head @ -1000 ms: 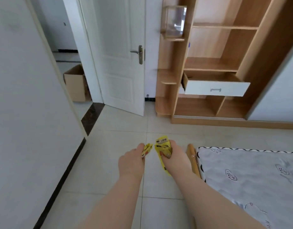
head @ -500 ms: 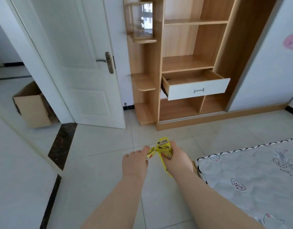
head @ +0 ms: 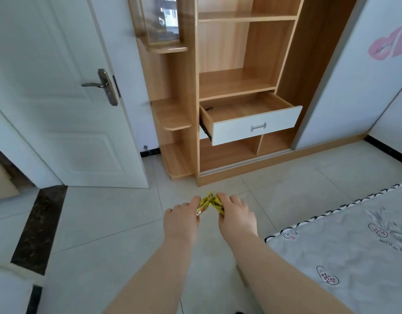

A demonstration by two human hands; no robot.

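Note:
A small crumpled yellow wrapper (head: 209, 203) with red and black print is held out in front of me, above the tiled floor. My left hand (head: 181, 219) pinches its left end and my right hand (head: 235, 215) pinches its right end. The two hands sit close together, knuckles up, with the wrapper bunched between the fingertips. Most of the wrapper is hidden by the fingers.
Ahead stands a wooden wardrobe (head: 238, 85) with open shelves and a white-fronted drawer (head: 254, 125) pulled out and empty. A white door (head: 66, 105) stands open at the left. A mattress (head: 354, 241) with a printed grey cover lies at the right.
The view has swung right and closer to the wardrobe. My hands have drawn nearer each other, and the wrapper is more bunched up between them.

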